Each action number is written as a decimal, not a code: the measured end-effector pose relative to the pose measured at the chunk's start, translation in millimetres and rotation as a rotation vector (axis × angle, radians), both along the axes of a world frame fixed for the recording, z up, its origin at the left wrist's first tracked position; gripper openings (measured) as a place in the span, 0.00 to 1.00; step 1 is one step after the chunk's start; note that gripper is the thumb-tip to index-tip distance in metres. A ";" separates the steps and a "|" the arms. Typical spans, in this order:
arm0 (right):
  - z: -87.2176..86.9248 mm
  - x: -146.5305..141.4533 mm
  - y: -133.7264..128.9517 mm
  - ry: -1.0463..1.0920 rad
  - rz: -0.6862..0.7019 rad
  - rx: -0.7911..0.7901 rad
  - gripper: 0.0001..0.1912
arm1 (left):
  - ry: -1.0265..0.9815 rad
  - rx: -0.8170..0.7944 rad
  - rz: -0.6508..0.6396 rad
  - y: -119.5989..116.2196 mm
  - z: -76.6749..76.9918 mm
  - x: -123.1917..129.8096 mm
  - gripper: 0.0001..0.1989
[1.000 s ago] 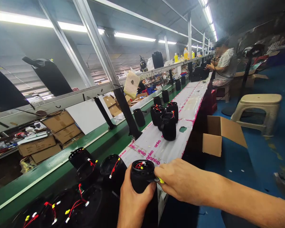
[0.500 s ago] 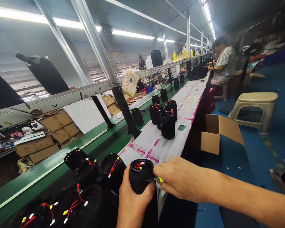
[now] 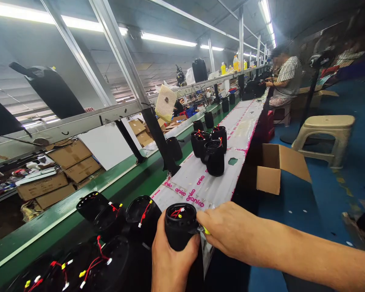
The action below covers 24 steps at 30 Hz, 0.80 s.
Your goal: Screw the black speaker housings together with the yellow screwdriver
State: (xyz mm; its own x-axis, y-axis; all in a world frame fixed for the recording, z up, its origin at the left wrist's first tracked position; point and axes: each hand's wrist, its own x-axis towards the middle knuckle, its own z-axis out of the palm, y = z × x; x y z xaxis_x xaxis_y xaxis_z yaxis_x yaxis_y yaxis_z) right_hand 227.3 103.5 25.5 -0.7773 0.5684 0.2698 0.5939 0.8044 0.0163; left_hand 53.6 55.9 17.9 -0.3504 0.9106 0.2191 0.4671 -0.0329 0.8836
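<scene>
My left hand [image 3: 172,256] is wrapped round a black cylindrical housing [image 3: 180,237], its open end tilted up toward me. Red wires with white and yellow plugs [image 3: 178,214] lie inside that opening. Closed at the housing's right rim, my right hand [image 3: 223,227] grips a small yellow-handled knife [image 3: 205,230]. Most of the knife is hidden by the fingers; a bit of grey metal shows against the housing's side. To the left, several similar black housings [image 3: 142,217] stand close together, red wires hanging over their rims.
Ahead, more black housings [image 3: 215,160] stand on a white printed sheet [image 3: 185,182] beside the green conveyor belt [image 3: 115,178]. A metal post [image 3: 159,142] rises on the left. On the floor to the right are an open carton [image 3: 267,180] and a stool [image 3: 325,125]. A person [image 3: 286,77] sits farther along.
The view has shifted slightly. Both hands keep their hold on the housing and the knife, in almost the same place.
</scene>
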 end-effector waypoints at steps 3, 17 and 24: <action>0.3 0.0 2.6 0.007 0.020 -0.011 0.04 | 0.004 -0.019 0.025 -1.0 -0.3 -0.2 0.30; 10.2 3.2 7.3 0.010 0.066 -0.135 0.01 | -0.053 0.008 0.001 0.9 4.9 0.9 0.28; 5.0 2.3 2.7 0.012 0.026 -0.057 0.03 | -0.009 -0.045 0.042 -0.5 2.3 1.5 0.30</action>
State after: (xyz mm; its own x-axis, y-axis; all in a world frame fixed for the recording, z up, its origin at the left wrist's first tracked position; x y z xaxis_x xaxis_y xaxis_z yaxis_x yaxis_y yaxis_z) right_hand 229.6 106.2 30.5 -0.7891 0.5624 0.2469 0.5724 0.8191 -0.0364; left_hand 55.1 55.4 20.2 -0.3901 0.9040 0.1749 0.4594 0.0265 0.8879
